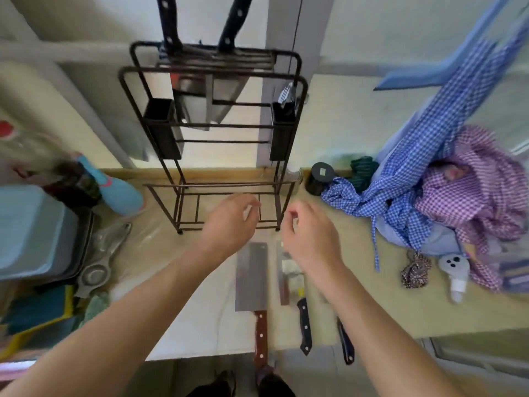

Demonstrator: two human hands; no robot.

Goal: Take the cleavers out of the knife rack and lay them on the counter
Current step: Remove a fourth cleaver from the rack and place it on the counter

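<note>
A dark wire knife rack (211,133) stands at the back of the beige counter (372,296). Two cleavers hang in its top slots, one with a black handle on the left (169,21) and one on the right (235,21). A cleaver with a brown handle (252,277) lies flat on the counter in front of the rack. To its right lie further knives, partly hidden by my right arm, with black handles (305,325) showing. My left hand (229,222) and my right hand (309,233) hover empty over the counter, fingers loosely curled, just in front of the rack's base.
A pile of blue and purple checked cloth (429,196) fills the right side. A black jar (319,179) stands near the rack's right foot. On the left are a blue tub (31,233), a metal squeezer (103,259) and a turquoise bottle (114,187).
</note>
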